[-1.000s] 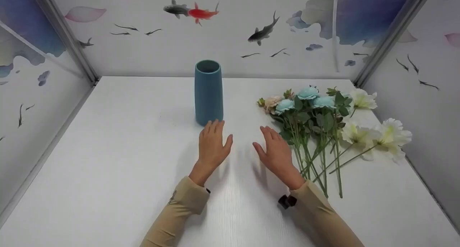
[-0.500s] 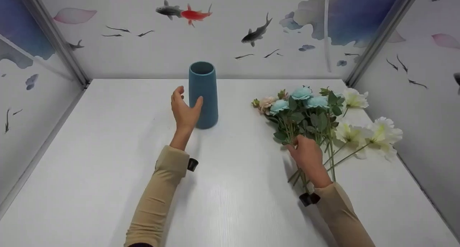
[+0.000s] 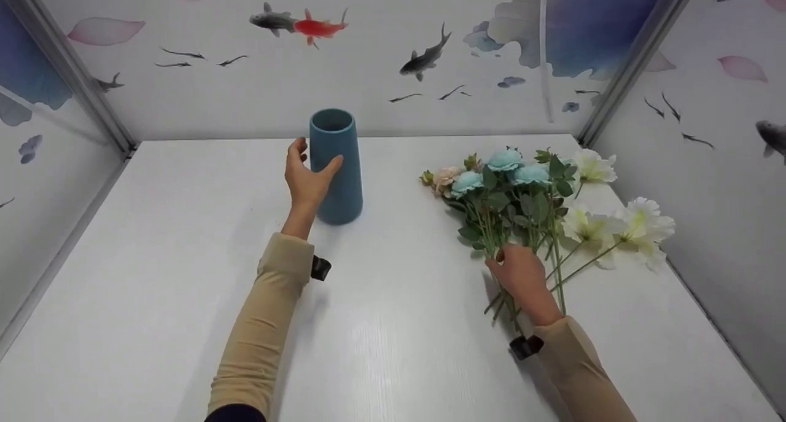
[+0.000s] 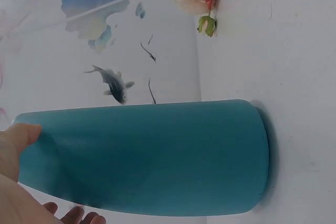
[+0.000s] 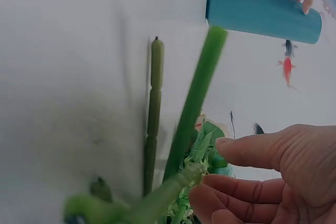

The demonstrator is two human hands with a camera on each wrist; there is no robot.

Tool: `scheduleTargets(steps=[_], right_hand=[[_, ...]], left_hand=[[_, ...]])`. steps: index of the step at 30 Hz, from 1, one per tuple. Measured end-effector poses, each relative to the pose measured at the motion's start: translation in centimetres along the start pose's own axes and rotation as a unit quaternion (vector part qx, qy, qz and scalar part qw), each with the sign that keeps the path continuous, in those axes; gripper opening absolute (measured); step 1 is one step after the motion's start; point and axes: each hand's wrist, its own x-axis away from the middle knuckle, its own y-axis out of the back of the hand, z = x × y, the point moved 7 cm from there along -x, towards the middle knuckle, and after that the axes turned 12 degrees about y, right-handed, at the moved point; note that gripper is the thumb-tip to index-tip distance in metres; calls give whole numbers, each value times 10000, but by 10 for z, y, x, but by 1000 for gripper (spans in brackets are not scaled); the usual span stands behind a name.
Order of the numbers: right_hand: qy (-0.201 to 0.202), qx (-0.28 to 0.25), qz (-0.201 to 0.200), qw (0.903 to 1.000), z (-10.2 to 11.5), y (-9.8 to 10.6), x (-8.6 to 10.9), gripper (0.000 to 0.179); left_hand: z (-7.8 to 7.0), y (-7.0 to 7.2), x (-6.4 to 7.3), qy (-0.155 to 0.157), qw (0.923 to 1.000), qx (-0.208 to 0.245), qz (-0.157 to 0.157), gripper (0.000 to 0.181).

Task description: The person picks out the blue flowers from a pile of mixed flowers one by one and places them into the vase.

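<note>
A tall blue vase [image 3: 341, 188] stands upright on the white table. My left hand [image 3: 307, 179] holds it at the left side of its upper half. In the left wrist view the thumb lies on the vase [image 4: 147, 156], with the other fingertips [image 4: 73, 216] along its lower edge. My right hand [image 3: 525, 277] is at the stems of the artificial flowers [image 3: 503, 161], thumb and curled fingers about some of them. The right wrist view shows green stems [image 5: 194, 103] close to the thumb and forefinger. The flowers have blue and peach heads and dark leaves.
White-yellow flowers [image 3: 645, 222] lie at the right of the bunch, their stems crossing the others. A white wall painted with fish [image 3: 424, 59] rises behind the table [image 3: 381, 348]. Side walls with metal corner posts [image 3: 638, 66] enclose it.
My left hand has moved forward and left to the vase. My right hand has moved right onto the flower stems, its fingers curling in. The whole head view has shifted slightly left.
</note>
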Motion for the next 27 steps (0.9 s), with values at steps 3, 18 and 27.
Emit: scheduleTargets(steps=[3, 18, 27], right_hand=[[-35, -4, 44, 10000, -1, -2, 0, 21], [-100, -113, 123, 9998, -6, -4, 3, 17], [-136, -468, 329, 9983, -6, -5, 17, 9]], left_hand=[[1, -2, -2, 68, 10000, -47, 53, 73], [0, -8, -6, -15, 9996, -29, 269, 75], [1, -8, -6, -32, 9998, -44, 216, 74]])
